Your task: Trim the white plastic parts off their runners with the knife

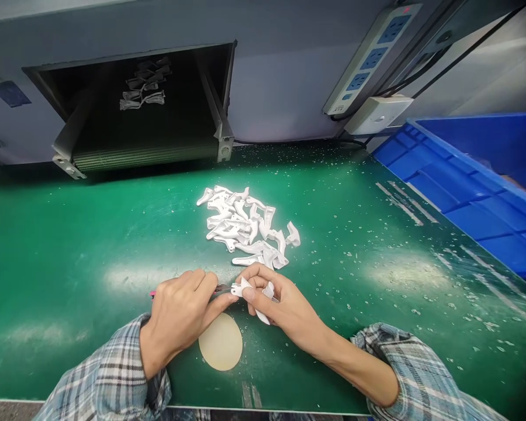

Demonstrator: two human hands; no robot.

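Note:
My left hand (182, 310) is closed round a small trimming knife, its metal blade (222, 288) pointing right and its pinkish handle end showing behind the fist. The left thumb reaches to the near end of a white plastic part (237, 289). That part is pinched between thumb and fingers of my right hand (284, 301). More white plastic shows within the right palm and below the fingers; I cannot tell how many pieces it is. Just beyond the hands lies a loose pile of similar curved white plastic parts (241, 225).
A round cream disc (221, 343) lies on the green table (92, 234) below my hands. Small white shavings dot the right side. At the back, a conveyor belt (144, 155) carries more white parts in a machine opening. A blue crate (464, 193) stands right, near a power strip (372, 58).

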